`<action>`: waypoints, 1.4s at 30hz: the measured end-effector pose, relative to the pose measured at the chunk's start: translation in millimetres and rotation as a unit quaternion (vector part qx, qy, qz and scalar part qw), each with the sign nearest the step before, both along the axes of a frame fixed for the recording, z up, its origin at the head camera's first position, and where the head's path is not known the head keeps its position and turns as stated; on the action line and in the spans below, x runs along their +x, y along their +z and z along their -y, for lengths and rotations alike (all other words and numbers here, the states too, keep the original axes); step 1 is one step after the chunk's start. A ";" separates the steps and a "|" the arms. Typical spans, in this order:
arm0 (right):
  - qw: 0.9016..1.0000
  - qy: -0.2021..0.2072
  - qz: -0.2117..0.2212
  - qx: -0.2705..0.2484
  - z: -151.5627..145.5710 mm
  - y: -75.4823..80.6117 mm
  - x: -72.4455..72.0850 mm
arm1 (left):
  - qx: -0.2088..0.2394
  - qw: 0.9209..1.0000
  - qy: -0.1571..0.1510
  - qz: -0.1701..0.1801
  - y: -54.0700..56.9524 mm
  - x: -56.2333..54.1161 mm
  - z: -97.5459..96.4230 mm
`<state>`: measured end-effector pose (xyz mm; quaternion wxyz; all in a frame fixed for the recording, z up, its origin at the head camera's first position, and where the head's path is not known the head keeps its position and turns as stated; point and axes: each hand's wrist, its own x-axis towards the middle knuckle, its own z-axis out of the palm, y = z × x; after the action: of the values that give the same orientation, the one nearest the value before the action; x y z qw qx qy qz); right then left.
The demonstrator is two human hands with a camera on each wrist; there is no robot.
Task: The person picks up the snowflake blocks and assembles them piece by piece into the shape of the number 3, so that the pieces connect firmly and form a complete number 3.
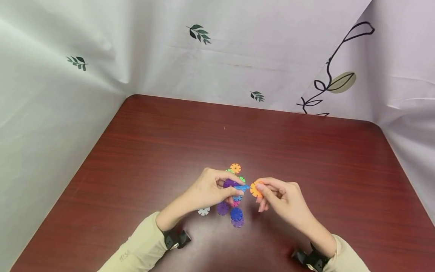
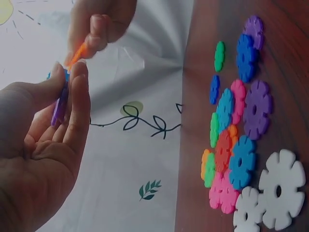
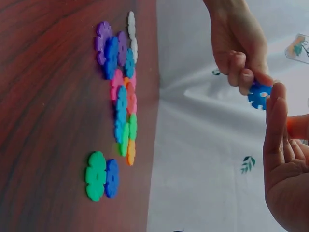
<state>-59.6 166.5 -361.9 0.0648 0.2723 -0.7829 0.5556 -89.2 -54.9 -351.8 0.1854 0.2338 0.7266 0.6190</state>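
Above the table, my left hand pinches a blue notched plastic disc between thumb and fingers. A purple notched disc is in the same grip, seeming joined to the blue one. My right hand pinches an orange notched disc by its outer side. The orange disc's edge meets or nearly meets the blue disc's edge; whether their slots engage cannot be told. In the right wrist view, my right fingers hide most of the orange disc.
Loose notched discs lie below the hands on the dark red table: a large white disc, a purple disc, a green disc and several others. A white patterned curtain surrounds the table's back and sides.
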 end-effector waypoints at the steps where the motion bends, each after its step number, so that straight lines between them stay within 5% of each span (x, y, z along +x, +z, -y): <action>1: 1.000 0.000 0.001 -0.003 -0.5 0.5 0.2 | 0.003 1.000 0.002 0.003 -0.2 0.1 -0.7; 13: 0.999 -0.014 0.023 -0.029 7.7 0.3 3.3 | -0.011 1.000 0.010 -0.002 0.7 0.3 -12.0; 17: 0.995 -0.009 0.088 -0.053 5.0 -1.7 4.0 | -0.046 0.997 -0.059 0.009 6.7 -5.1 -10.6; 22: 0.986 -0.005 0.160 -0.048 0.1 -3.1 0.0 | -0.054 0.982 -0.152 0.097 8.6 -20.2 -12.1; 24: 0.983 0.002 0.181 -0.044 0.9 -4.3 -1.7 | -0.052 0.978 -0.155 0.128 5.4 -24.5 -14.6; 30: 0.976 -0.006 0.217 -0.008 4.3 -6.6 -8.6 | -0.026 0.982 -0.143 0.117 -6.8 -29.9 -14.1; 35: 0.972 -0.034 0.170 0.158 1.9 -15.2 -11.2 | 0.012 0.984 -0.061 0.164 -8.2 -29.6 -5.8; 39: 0.932 0.003 0.092 0.351 13.1 -27.8 -7.1 | 0.028 0.981 -0.007 0.191 -5.0 -27.3 -1.5; 42: 0.901 0.013 0.058 0.429 26.2 -32.5 -2.7 | 0.038 0.982 0.010 0.186 -3.8 -25.7 -1.6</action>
<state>-62.3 140.4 -394.4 -0.1112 0.2510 -0.9443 0.1816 -114.9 -53.3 -355.5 0.3015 0.1143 0.6577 0.6808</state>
